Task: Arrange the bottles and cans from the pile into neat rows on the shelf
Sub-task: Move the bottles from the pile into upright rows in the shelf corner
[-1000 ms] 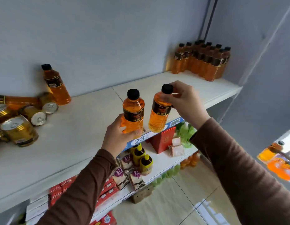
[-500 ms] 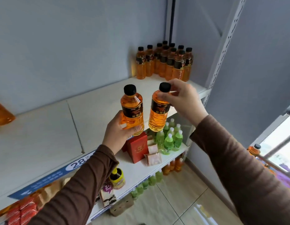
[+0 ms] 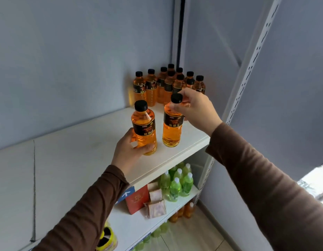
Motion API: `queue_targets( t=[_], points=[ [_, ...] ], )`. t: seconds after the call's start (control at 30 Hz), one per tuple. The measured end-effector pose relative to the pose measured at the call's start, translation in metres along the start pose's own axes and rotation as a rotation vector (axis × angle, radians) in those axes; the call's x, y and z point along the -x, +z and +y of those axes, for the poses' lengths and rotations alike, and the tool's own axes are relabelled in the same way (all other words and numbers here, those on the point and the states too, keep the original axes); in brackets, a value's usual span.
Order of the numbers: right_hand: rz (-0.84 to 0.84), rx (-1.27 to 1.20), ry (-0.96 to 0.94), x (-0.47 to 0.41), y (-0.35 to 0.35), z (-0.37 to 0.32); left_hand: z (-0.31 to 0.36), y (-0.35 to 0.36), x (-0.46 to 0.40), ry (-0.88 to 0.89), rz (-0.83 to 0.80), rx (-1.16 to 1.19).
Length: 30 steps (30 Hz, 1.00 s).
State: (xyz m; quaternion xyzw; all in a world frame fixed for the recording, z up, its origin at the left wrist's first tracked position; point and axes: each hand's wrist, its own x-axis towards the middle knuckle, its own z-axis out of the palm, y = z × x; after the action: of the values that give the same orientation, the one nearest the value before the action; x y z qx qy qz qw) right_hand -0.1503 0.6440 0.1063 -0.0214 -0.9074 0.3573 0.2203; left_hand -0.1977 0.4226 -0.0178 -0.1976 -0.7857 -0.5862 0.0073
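On the white shelf (image 3: pixel 81 160) I saw my left hand (image 3: pixel 129 153) gripping one bottle (image 3: pixel 144 129), my right hand (image 3: pixel 195 109) pinching another bottle's (image 3: pixel 172 127) neck, near the rows (image 3: pixel 168 84).

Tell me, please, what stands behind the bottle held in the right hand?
A group of orange bottles with black caps stands in rows in the top shelf corner. The right hand and its bottle cover the front ones' lower parts.

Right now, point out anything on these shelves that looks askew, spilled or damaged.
Nothing stands out. The stocked bottles stand upright and capped in the back corner of the top shelf. The left hand and right hand each hold a capped, upright orange bottle. No spill shows.
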Motion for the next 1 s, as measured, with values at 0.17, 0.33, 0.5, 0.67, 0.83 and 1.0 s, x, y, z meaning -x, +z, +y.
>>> queue_targets(
  t=[0.17,0.33,0.5,0.67,0.83,1.0],
  points=[
    [-0.098,0.125,-0.089,-0.074,0.000,0.014,-0.011,0.013,-0.041,-0.023,0.042,0.015],
    [-0.248,0.232,-0.180,-0.148,0.002,0.031,-0.025,0.029,-0.081,-0.076,0.109,0.013],
    [-0.381,0.364,-0.265,-0.207,0.012,0.044,-0.033,0.045,-0.120,-0.150,0.202,-0.060],
    [-0.443,0.546,-0.322,-0.245,0.026,0.047,-0.038,0.053,-0.150,-0.216,0.237,-0.110],
    [-0.496,0.603,-0.309,-0.268,0.038,0.053,-0.045,0.055,-0.172,-0.242,0.235,-0.094],
    [-0.498,0.617,-0.287,-0.278,0.049,0.054,-0.054,0.052,-0.195,-0.242,0.204,-0.086]
  ],
)
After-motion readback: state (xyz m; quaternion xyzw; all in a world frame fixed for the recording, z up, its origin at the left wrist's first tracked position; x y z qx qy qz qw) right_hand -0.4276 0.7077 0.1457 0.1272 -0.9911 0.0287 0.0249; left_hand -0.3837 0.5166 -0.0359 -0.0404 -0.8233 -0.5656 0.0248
